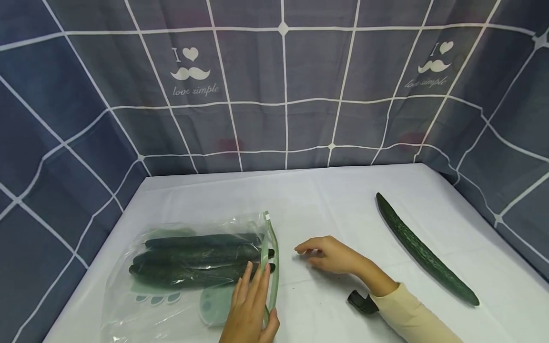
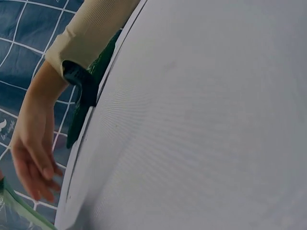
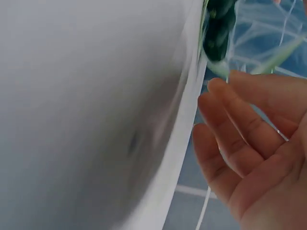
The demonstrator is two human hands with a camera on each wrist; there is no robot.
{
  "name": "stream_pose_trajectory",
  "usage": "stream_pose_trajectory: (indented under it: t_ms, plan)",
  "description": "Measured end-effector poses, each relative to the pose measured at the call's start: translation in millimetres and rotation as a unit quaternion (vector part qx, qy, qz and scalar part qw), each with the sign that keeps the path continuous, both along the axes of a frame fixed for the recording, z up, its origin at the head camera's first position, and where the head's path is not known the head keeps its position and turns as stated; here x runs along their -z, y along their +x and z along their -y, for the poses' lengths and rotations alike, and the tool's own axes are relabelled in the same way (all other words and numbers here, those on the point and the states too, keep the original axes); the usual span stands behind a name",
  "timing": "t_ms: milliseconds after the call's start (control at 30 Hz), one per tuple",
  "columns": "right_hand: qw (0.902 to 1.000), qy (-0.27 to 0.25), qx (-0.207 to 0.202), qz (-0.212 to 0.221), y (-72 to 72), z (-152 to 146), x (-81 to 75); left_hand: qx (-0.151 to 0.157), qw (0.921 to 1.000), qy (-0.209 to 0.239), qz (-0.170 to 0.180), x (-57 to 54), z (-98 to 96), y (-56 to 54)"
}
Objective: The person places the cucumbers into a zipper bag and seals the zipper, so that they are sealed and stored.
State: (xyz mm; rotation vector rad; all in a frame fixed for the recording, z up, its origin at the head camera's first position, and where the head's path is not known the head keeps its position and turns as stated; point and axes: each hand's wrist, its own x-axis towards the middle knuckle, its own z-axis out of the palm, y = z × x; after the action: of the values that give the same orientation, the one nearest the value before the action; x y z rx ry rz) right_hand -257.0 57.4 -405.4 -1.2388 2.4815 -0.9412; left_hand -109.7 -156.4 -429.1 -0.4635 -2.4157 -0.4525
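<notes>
A clear zip bag (image 1: 171,314) with a green seal edge lies flat on the left of the table, and three dark green cucumbers (image 1: 193,259) are inside it. Two cucumber ends poke out at the bag's opening on the right. My left hand (image 1: 255,307) rests on the bag beside that opening, its fingers straight and the thumb spread apart. To the right of the bag, my right hand (image 1: 330,255) hovers over the cloth with loosely bent fingers and holds nothing. Its palm (image 3: 268,187) is bare in the right wrist view. One loose cucumber (image 1: 424,247) lies farther right.
White cloth (image 1: 317,205) covers the table. Dark grid-patterned curtains (image 1: 317,124) stand along its back and sides. A black wrist device (image 1: 362,302) sits at the right sleeve.
</notes>
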Motion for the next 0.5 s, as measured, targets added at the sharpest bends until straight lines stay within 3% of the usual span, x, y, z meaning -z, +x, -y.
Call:
stream_pose_trajectory:
  t_ms: [300,500]
  plan:
    - [0.9960,-0.050,0.072,-0.015,6.0,-62.0,5.4,0.017,0.9997,0.013,-0.008,4.8,-0.4,-1.2]
    - [0.9892,-0.058,0.132,-0.027,14.0,-93.9,2.3,0.019,0.9997,0.017,-0.004,6.7,-0.6,-2.3]
